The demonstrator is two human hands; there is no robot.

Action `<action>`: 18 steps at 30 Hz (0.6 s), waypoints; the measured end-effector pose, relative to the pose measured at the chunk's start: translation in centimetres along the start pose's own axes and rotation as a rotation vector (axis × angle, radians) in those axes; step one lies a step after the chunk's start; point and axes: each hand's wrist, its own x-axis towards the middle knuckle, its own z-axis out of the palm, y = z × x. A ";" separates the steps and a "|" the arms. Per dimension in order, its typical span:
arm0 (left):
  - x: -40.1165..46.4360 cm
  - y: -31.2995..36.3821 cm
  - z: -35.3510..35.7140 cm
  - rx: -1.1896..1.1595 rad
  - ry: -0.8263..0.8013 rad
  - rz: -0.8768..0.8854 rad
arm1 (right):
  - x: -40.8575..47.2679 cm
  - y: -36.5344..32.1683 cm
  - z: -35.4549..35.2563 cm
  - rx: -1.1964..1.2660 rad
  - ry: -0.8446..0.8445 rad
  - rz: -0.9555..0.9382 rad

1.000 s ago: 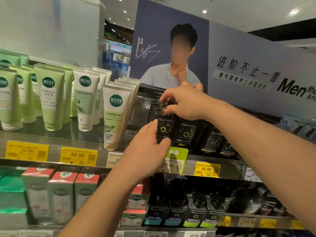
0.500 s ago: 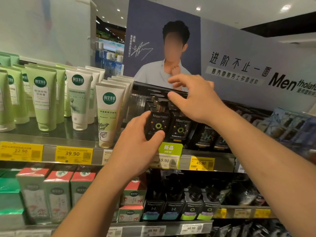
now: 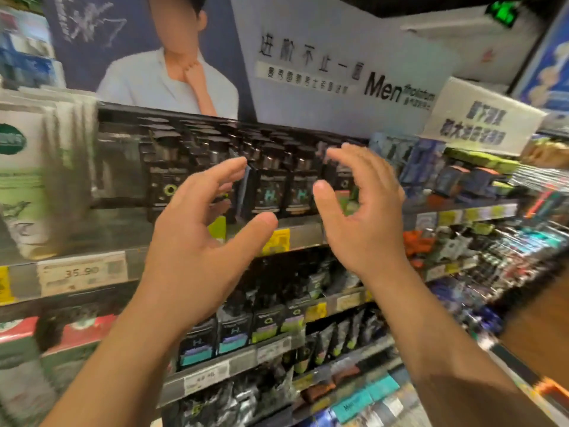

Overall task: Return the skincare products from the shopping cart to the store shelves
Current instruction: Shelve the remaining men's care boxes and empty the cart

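Head view: left hand point(image 3: 197, 238) and right hand point(image 3: 360, 208) are both raised before the shelf point(image 3: 304, 235), fingers spread and relaxed, grasping nothing. The black skincare bottles point(image 3: 277, 183) stand upright in a row on that shelf, beyond and between the hands, with yellow price tags point(image 3: 277, 241) along its edge; picture blurred

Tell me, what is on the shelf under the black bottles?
Under the black bottles stand more dark packs with teal and green labels. The left hand and right hand hang open in front, covering parts of the rows. The picture is blurry.
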 end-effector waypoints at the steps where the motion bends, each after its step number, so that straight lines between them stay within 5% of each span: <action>1: -0.1 0.0 0.9 -0.015 -0.033 0.004 | -0.9 0.9 -0.9 -0.013 0.012 0.046; 18: -8.0 1.2 21.7 -0.155 -0.718 -0.062 | -21.9 8.0 -19.3 -0.410 0.039 0.680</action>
